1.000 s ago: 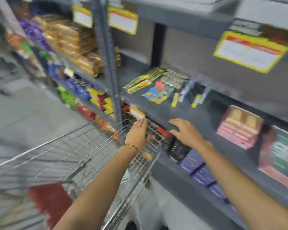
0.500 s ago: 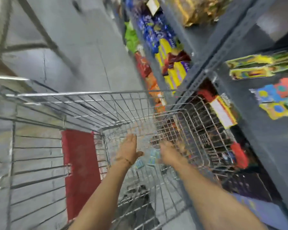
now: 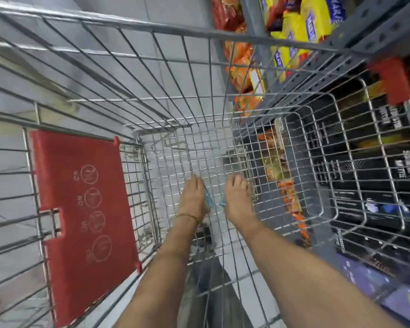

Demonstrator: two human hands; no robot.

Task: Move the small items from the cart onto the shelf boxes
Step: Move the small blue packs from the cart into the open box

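Note:
I look straight down into a wire shopping cart (image 3: pixel 152 31). Both my hands reach to its mesh floor. My left hand (image 3: pixel 193 200), with a thin bracelet at the wrist, and my right hand (image 3: pixel 238 200) lie side by side, fingers pointing down. Small blue packets (image 3: pixel 208 200) show in the narrow gap between them, one at each hand's inner edge. The fingers cover most of each packet, so the grip is hidden. The image is motion-blurred.
A red plastic seat flap (image 3: pixel 81 221) hangs on the cart's left wall. The grey shelf frame (image 3: pixel 317 74) stands close on the right, holding yellow packets (image 3: pixel 301 24), orange packets (image 3: pixel 240 65), black boxes (image 3: pixel 388 162) and purple boxes (image 3: pixel 376 280). Grey tiled floor lies below.
My hands have left the shelf edge and gone down into the cart to its floor. My view swung from the shelf to straight down. The blue packets, earlier lying uncovered, are mostly covered.

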